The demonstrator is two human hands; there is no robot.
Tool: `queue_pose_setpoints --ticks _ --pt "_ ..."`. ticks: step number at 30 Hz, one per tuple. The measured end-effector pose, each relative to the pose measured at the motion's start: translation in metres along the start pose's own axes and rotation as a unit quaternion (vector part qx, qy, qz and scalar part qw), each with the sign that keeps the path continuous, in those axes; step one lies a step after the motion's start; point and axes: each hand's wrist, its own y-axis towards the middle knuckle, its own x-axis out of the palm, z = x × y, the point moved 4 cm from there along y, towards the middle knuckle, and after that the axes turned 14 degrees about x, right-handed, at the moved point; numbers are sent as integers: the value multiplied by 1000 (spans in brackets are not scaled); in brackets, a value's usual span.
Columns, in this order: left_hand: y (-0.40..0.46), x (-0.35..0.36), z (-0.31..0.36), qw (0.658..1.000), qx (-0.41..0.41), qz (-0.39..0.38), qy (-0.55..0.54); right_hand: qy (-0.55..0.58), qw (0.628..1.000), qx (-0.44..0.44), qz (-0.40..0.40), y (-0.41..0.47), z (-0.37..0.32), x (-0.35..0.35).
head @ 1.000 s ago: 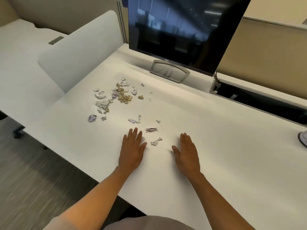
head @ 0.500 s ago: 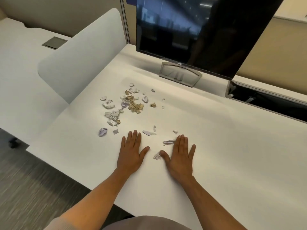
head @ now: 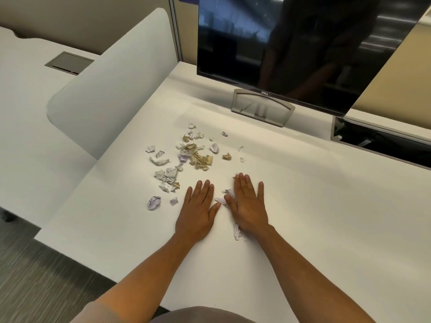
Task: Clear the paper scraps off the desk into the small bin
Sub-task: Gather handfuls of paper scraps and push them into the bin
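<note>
Several crumpled white, lilac and tan paper scraps [head: 193,155] lie scattered on the white desk [head: 303,206], ahead and to the left of my hands. My left hand [head: 198,209] rests flat, palm down, fingers together. My right hand [head: 248,205] also lies flat beside it, thumbs nearly touching. A few small scraps [head: 224,197] sit between the two hands, partly under my right hand's edge. A white strip of paper [head: 236,232] pokes out below my right palm. No bin is in view.
A dark monitor [head: 291,43] on a grey stand [head: 262,109] stands at the back. A white curved divider panel [head: 112,89] borders the desk's left side. A dark cable trough [head: 382,141] runs at back right. Carpet floor [head: 35,276] lies beyond the near-left edge.
My right hand slid left across the desk until it came alongside my left hand, pushing small scraps between them. The view shifted closer to the desk.
</note>
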Motion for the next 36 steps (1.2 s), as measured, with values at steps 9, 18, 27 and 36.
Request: queue_pose_setpoints --ticks 9,18,27,36 --pt "1 1 0 1000 3 13 5 147 973 148 101 -49 36 -6" --pt "0 -2 -2 997 29 39 -54 8 987 150 63 -63 1 23" --pt "-22 -45 -31 974 -51 219 10 11 994 92 51 -7 -31 12" --pt "-23 -34 -92 956 -249 146 -49 139 989 30 50 27 -34 -6"
